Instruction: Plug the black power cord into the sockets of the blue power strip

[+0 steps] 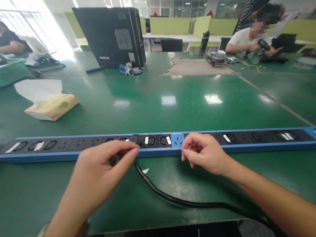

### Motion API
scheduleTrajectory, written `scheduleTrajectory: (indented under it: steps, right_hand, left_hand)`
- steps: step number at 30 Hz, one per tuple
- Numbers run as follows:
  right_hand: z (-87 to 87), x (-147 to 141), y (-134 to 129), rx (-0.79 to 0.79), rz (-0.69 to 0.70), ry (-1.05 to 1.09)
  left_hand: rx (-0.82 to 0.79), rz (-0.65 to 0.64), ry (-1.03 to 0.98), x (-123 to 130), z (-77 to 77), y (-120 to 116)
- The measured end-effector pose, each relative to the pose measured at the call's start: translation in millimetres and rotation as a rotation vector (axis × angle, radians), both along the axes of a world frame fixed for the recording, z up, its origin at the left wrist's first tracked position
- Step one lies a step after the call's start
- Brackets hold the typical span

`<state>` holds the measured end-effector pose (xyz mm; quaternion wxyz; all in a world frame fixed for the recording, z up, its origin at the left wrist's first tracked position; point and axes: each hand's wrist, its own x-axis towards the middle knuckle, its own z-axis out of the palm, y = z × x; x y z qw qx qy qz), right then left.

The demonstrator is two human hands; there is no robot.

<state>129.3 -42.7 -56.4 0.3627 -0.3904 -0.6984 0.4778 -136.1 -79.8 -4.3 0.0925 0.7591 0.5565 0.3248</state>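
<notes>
At left grip [102, 172], plug [136, 139] on power strip [157, 151]

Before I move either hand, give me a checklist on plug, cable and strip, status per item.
1. Power strip lying along the table: ok.
2. Left hand at the plug: ok on position; whether it grips, cannot tell.
3. Plug fully seated: cannot tell, the fingers hide part of it.
4. Cable slack: ok, the visible stretch curves across the table to the near edge.
5. Right hand clear of the strip: cannot tell, its curled fingers are beside the blue socket, contact unclear.
</notes>
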Motion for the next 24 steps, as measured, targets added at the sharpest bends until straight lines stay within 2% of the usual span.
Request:
scheduleTrajectory:
  steps: [2, 5, 8, 11, 15, 18, 21, 24]
  right_hand:
    - [2.5, 9.3, 2.3, 0.038, -0.044, -0.037]
    - [2.6, 10.4, 2.3, 0.241, -0.055, -0.221]
    - [0.6, -7.5, -0.3, 0.521, 0.04, -0.469]
    - [0.0, -38.9, -1.1, 0.67, 0.206, -0.745]
    - [-1.5, -75.7, 2.8, 0.767, 0.405, -0.938]
    - [-5.8, -86.8, 5.6, 0.818, 0.475, -0.993]
    - [-8.0, -84.0, 4.6, 0.806, 0.46, -1.027]
    - [-4.8, -68.7, 1.9, 0.718, 0.324, -0.936]
  left_hand:
    - [0.015, -0.071, -0.001, 17.2, 9.0, 10.1]
    - [0.048, -0.047, -0.053, 33.9, 15.7, 29.4]
    - [0.098, -0.028, -0.091, 40.4, 20.0, 51.9]
    - [0.126, -0.089, -0.111, 48.6, 25.2, 76.2]
    - [0.123, -0.175, -0.149, 64.2, 29.3, 103.1]
    - [0.101, -0.215, -0.178, 69.8, 25.1, 114.2]
    - [0.064, -0.229, -0.2, 67.5, 15.4, 118.9]
    - [-0.012, -0.249, -0.221, 62.0, 6.2, 120.1]
